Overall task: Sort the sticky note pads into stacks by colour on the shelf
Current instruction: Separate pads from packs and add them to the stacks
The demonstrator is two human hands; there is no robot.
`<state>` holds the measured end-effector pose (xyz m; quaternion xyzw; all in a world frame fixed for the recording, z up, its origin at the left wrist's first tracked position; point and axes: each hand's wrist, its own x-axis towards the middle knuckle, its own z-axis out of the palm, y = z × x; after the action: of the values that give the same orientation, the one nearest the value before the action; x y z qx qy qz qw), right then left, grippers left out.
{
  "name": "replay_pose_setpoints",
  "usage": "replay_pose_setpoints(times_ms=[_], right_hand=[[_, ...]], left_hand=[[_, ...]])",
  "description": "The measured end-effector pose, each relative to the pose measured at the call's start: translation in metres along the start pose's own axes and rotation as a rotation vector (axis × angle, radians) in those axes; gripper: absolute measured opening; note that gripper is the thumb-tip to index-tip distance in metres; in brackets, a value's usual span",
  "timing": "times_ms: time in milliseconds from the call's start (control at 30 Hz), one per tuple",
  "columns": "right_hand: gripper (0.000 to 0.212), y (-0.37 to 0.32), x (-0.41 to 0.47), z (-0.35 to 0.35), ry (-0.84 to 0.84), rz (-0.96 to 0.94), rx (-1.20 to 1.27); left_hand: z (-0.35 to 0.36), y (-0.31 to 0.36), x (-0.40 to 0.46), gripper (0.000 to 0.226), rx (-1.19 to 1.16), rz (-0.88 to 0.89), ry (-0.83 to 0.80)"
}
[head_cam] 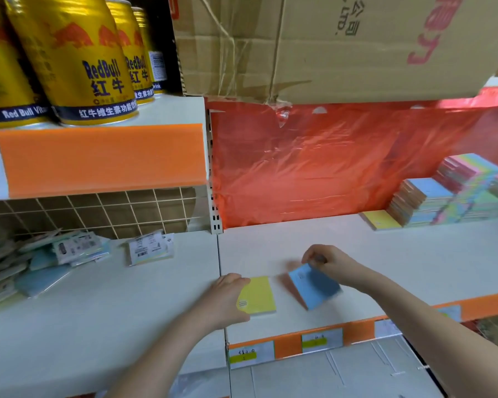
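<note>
A yellow sticky note pad (pixel 259 295) lies flat on the white shelf (pixel 385 262) near its front edge. My left hand (pixel 227 297) grips the pad's left edge. Just to the right, a blue pad (pixel 314 287) sits tilted and blurred above the shelf, with an orange pad edge showing beneath it. My right hand (pixel 325 264) pinches the blue pad at its top corner. At the back right stand stacks of mixed-colour pads (pixel 454 193), with a single yellow pad (pixel 381 220) lying beside them.
Packaged flat items (pixel 52 254) lie scattered on the left shelf section. Gold drink cans (pixel 78 58) stand on the upper left shelf. A cardboard box (pixel 342 44) overhangs above, with red plastic sheeting (pixel 328 165) behind the shelf. Orange price rail (pixel 314 340) runs along the front edge.
</note>
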<state>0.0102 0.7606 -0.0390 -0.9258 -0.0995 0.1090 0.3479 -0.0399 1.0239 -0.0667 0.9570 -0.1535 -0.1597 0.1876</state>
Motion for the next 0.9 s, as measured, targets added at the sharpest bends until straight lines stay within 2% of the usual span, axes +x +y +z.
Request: replay_pose_setpoints(times_ms=[133,267,367,467,533,900], right_hand=[[0.033,-0.016,0.018,0.019,-0.192,-0.124,-0.375],[0.034,-0.02,0.023,0.038,-0.269,-0.217,-0.471],[0.026,-0.018,0.015,0.043,-0.195,-0.225,-0.444],[0.066,-0.011,-0.002,0.039,-0.24,-0.152,-0.389],[0.078,-0.004,-0.013,0.035,-0.264,-0.157,-0.418],[0.081,0.044,-0.042,-0.014,-0.12,-0.161,-0.478]], left_hand=[[0.001,0.001,0.002,0.077,0.016,0.009,0.001],[0.003,0.002,0.002,0.075,0.026,0.009,0.016],[0.007,0.002,0.002,0.073,0.039,0.009,0.042],[0.009,0.001,0.003,0.072,0.051,0.015,0.056],[0.009,0.003,0.006,0.07,0.067,0.027,0.063],[0.014,0.055,0.035,0.071,0.072,0.137,0.204]])
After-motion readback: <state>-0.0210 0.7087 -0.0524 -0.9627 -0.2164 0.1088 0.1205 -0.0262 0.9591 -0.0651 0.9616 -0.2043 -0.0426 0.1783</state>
